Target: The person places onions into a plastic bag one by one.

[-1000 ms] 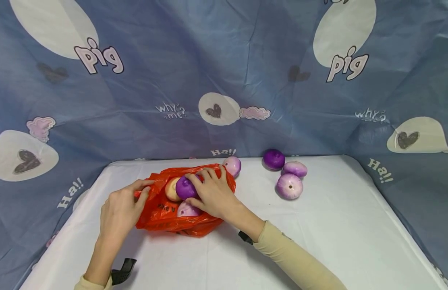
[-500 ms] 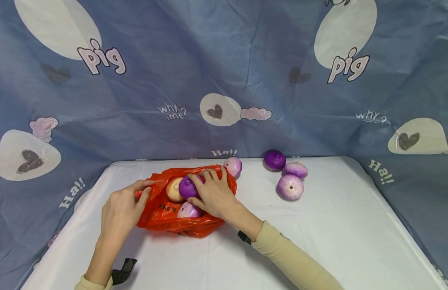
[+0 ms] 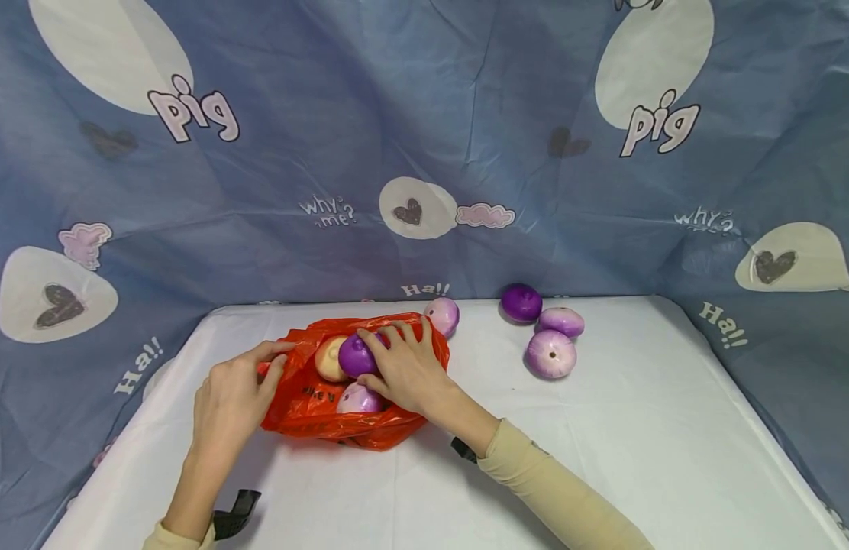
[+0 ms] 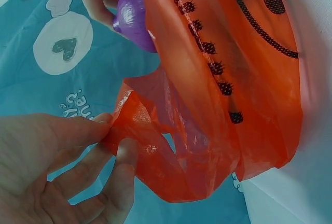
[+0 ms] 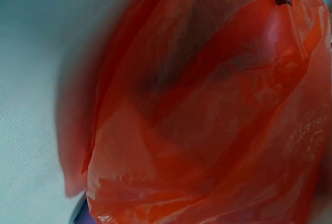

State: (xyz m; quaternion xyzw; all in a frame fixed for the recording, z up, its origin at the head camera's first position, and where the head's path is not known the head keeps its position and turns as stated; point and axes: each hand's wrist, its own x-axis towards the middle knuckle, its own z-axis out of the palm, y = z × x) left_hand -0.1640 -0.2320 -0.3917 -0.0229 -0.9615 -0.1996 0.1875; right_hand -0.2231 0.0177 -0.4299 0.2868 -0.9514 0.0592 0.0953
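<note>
A red plastic bag (image 3: 294, 424) lies with its mouth spread on the table. My left hand (image 3: 227, 401) pinches the left edge of the bag between thumb and fingers, which the left wrist view shows close up. At the bag's mouth, my right hand (image 3: 412, 373) grips a shiny dark purple onion (image 3: 354, 356), thumb on the near side and fingers over the top. Beside that onion sit a pale yellow onion (image 3: 330, 360) and a pink-and-white onion (image 3: 359, 399), both inside the bag. Red plastic hides most of the right wrist view.
Behind the bag's right corner is another pink onion (image 3: 443, 315). Farther right stand a dark purple onion (image 3: 521, 303), a light purple one (image 3: 562, 321) and a striped pink one (image 3: 551, 354). A white cloth covers the table (image 3: 637, 443), and a blue printed curtain (image 3: 342, 260) hangs behind.
The view has shifted slightly. The right hand and the purple onion have moved a touch to the right, uncovering more of the yellow onion. The left hand keeps its hold on the bag.
</note>
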